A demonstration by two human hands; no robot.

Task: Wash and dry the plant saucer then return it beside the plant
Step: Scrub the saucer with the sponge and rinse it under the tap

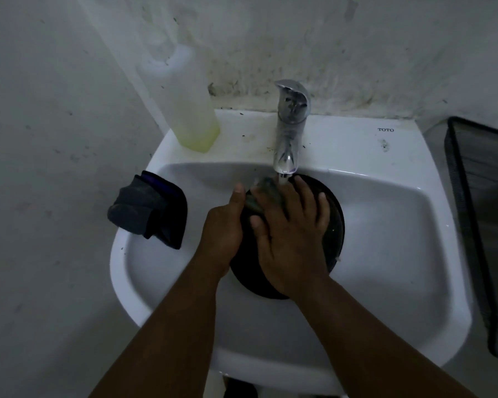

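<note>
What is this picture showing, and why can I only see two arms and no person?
The camera sits on the person's head and looks down, so you see only their arms. They stand at a white sink. Water runs from the silver tap onto a round dark plant saucer. The left hand holds the saucer's edge, and the right hand lies flat on it, fingers spread, probably rubbing it clean. A dark cloth hangs over the sink's left rim, and a bottle of yellowish liquid stands at the back.
</note>
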